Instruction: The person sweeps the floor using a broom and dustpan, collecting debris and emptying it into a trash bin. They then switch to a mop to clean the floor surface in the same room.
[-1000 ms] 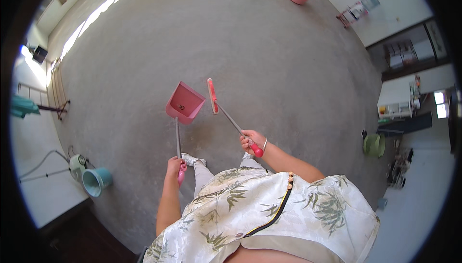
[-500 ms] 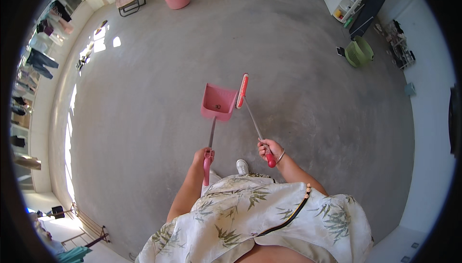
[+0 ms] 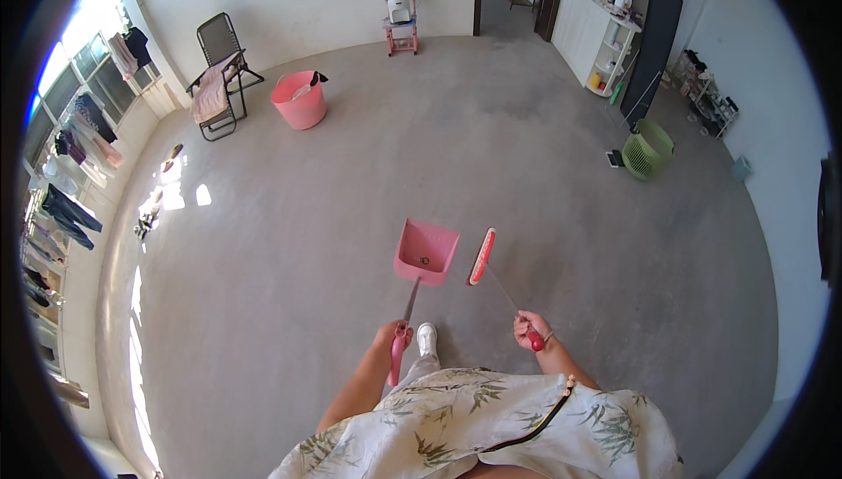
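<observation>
Amid wide floor point(image 3: 368, 159), dustpan point(image 3: 428, 246), distant walls point(image 3: 767, 119)

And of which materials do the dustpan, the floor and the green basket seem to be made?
Dustpan: probably plastic, evenly pink with thin moulded-looking walls; its thin grey shaft may be metal. Floor: likely concrete, dull grey, mottled, without visible joints. Green basket: likely plastic, its wall pierced by regular small holes.
</observation>
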Tool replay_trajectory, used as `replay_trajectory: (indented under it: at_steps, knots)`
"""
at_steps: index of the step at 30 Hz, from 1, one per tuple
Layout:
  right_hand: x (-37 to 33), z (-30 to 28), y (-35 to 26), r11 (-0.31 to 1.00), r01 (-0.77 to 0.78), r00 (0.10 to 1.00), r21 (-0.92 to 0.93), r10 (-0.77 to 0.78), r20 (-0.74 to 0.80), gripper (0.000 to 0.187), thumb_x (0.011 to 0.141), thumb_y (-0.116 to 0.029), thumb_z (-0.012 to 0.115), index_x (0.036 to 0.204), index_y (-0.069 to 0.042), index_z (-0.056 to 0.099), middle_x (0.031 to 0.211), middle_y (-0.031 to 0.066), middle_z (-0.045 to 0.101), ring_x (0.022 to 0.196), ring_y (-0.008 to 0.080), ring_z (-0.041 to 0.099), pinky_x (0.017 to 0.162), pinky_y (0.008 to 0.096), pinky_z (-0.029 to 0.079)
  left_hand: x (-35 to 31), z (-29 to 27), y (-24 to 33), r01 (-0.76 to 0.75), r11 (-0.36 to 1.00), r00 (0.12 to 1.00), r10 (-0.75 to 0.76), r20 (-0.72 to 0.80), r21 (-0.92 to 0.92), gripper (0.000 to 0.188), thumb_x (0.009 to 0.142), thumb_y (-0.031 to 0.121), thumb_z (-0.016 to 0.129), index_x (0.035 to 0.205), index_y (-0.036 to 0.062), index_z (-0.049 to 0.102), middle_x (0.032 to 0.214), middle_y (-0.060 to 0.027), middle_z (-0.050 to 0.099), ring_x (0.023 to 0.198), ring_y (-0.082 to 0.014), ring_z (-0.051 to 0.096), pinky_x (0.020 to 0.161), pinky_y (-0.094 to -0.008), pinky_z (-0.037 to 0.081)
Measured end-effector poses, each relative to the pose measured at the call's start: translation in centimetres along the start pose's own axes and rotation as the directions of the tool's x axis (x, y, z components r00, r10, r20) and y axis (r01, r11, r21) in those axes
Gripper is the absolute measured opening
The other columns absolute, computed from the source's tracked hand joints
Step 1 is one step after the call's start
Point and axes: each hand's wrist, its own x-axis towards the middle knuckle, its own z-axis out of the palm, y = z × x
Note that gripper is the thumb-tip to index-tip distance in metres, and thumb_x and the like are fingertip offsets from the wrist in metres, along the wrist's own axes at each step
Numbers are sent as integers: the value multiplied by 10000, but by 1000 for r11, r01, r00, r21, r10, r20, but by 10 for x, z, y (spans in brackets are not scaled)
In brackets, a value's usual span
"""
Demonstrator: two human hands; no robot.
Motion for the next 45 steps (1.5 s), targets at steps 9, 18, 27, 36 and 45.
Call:
replay_trajectory:
  at_steps: [9,18,27,36,45]
  knots:
    - [54,131,-124,973,222,972,-56,-226,-68,206,817,-156,512,673,-30,437,529,21,432,411,102,411,388,211,372,78,127,168,12,998,1000,-11,-15,61,119,766,100,488,748,16,405,617,-85,485,462,-151,468,402,-214,437]
    - [124,143,-300,978,204,979,42,-203,-19,175,810,-126,494,671,-28,453,491,24,422,394,103,404,384,219,367,199,257,288,142,983,984,-128,123,-116,178,786,92,399,612,60,379,518,-29,399,428,-135,425,364,-213,412]
    - [261,267,-484,992,-85,996,-94,85,-7,213,821,-143,491,646,-23,466,491,10,427,407,102,421,400,231,383,273,421,399,-10,939,995,42,86,-343,156,790,83,364,637,65,387,550,-34,413,448,-146,450,383,-238,440]
    - [388,408,-624,943,-327,941,-62,331,69,198,826,-148,485,677,-23,444,492,-10,396,420,91,413,401,209,367,367,490,530,-195,845,979,195,-52,-499,130,787,93,367,663,64,394,526,-38,417,416,-140,434,365,-234,422]
    - [409,537,-826,956,-227,974,-185,222,-46,217,832,-165,490,685,-9,456,491,-3,401,409,91,396,387,211,360,524,656,661,-291,883,942,196,-274,-368,83,796,123,433,757,54,408,587,-54,445,436,-160,452,357,-266,411]
